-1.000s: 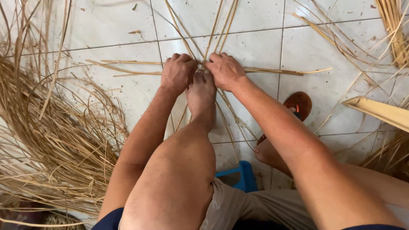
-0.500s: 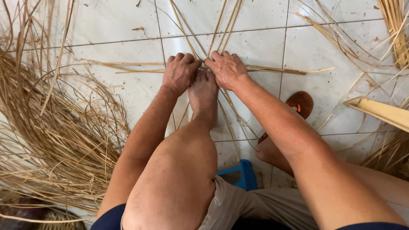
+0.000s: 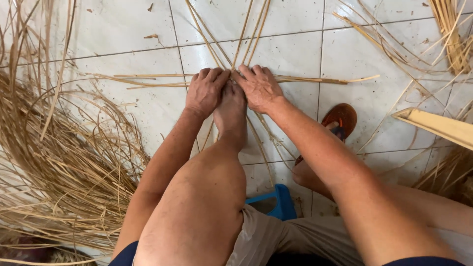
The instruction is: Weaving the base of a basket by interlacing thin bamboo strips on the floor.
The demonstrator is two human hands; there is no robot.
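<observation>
White tile floor (image 3: pixel 123 29) — hands (image 3: pixel 231 88) pressing crossed cane strips (image 3: pixel 246 34), loose heap (image 3: pixel 59 172) crowding left

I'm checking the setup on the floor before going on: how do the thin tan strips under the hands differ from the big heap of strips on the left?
The thin tan strips under the left hand and right hand are few, straight and laid flat, crossing one another on the white tiled floor. The big heap of strips holds many, curved and tangled, untouched by either hand. Both look like the same dry tan material.
</observation>
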